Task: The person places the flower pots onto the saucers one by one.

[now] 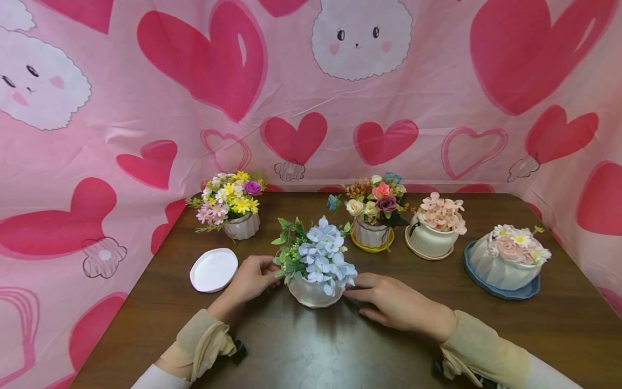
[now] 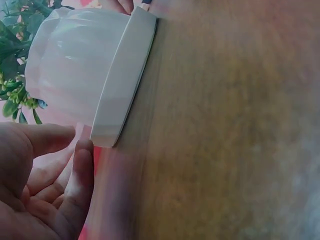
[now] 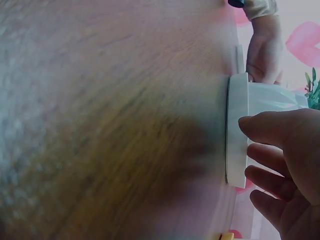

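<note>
A white pot point(image 1: 308, 290) holds pale blue flowers point(image 1: 323, 254) and green leaves in the head view. It stands upright on a white saucer point(image 2: 125, 85), in the middle of the table. My left hand point(image 1: 252, 278) is at the pot's left side, thumb and fingers apart, fingertips at the saucer's edge. On the other side is my right hand point(image 1: 396, 300), its fingers loosely bent beside the saucer's rim. Neither hand is curled round the pot. Whether the right fingertips touch the saucer, I cannot tell.
A second white saucer point(image 1: 214, 270) lies left of my left hand. Behind are a pot of yellow and pink flowers point(image 1: 228, 200) and a mixed rose pot point(image 1: 371, 232) on a yellow saucer. To the right stand a peach-flowered pot point(image 1: 432, 240) and a wide pot point(image 1: 502, 267) on a blue saucer.
</note>
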{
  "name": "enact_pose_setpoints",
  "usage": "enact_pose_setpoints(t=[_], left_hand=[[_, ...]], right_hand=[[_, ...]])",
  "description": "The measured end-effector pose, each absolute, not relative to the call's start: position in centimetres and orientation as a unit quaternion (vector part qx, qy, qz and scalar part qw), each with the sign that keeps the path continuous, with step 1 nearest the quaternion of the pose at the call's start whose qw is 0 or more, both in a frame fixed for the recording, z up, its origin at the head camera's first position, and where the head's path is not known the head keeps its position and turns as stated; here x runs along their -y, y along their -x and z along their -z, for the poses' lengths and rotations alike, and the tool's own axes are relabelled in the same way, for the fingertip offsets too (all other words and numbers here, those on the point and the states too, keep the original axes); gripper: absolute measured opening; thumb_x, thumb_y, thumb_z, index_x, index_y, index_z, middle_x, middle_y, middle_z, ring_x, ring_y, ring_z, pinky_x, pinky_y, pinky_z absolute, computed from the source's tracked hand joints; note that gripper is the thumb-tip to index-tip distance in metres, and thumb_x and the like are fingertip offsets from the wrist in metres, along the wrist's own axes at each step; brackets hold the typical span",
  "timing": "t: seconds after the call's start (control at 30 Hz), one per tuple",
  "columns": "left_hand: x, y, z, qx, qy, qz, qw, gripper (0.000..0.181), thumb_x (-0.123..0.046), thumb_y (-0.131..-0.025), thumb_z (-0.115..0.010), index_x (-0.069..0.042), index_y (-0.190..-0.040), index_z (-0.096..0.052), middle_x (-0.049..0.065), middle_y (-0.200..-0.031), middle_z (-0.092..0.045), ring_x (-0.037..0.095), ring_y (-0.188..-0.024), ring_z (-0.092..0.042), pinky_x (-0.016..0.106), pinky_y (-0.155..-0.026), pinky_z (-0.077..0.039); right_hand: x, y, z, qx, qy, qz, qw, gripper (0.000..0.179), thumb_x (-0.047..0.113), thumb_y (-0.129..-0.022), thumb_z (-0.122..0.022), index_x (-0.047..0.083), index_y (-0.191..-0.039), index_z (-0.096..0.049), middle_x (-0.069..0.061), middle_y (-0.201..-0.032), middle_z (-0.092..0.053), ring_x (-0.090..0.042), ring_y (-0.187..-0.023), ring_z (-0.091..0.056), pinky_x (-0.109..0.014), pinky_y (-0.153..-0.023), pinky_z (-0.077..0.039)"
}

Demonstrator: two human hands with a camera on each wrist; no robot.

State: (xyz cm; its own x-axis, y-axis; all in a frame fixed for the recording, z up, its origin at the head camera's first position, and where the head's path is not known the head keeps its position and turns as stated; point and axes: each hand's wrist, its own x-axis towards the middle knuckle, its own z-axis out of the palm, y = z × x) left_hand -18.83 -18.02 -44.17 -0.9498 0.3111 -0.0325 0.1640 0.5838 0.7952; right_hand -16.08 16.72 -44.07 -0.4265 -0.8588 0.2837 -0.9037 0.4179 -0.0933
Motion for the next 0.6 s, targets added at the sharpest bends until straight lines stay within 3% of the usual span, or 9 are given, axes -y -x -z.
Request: enact_pose_setpoints(t=[0.4,0.6], left_hand=[[17.7,18.72,44.36,-0.876,-0.118,-0.455,0.11,0.024,-0.008,-0.089,-0.07,0.006,-0.108,-0.071,0.012,-0.075,-0.074,0.014,-0.057,-0.068,0.029,-0.053,-0.056],[17.67,18.67,44.68,-0.868,-0.11,-0.469,0.121,0.019,-0.008,-0.09,-0.068,0.003,-0.104,-0.073,0.013,-0.071,-0.073,0.013,-0.055,-0.067,0.029,-0.052,-0.057]], right_hand=[[-16.58,16.03,44.25,0.831,-0.532,-0.122,0.103,0.043,0.019,-0.083,-0.077,0.011,-0.124,-0.068,-0.002,-0.123,-0.063,-0.015,-0.115,-0.061,-0.034,-0.094,-0.054],[-16.6,15.93,44.4,0.836,-0.527,-0.121,0.098,0.043,0.016,-0.082,-0.078,0.01,-0.123,-0.068,-0.004,-0.126,-0.063,-0.017,-0.115,-0.063,-0.035,-0.093,-0.055]])
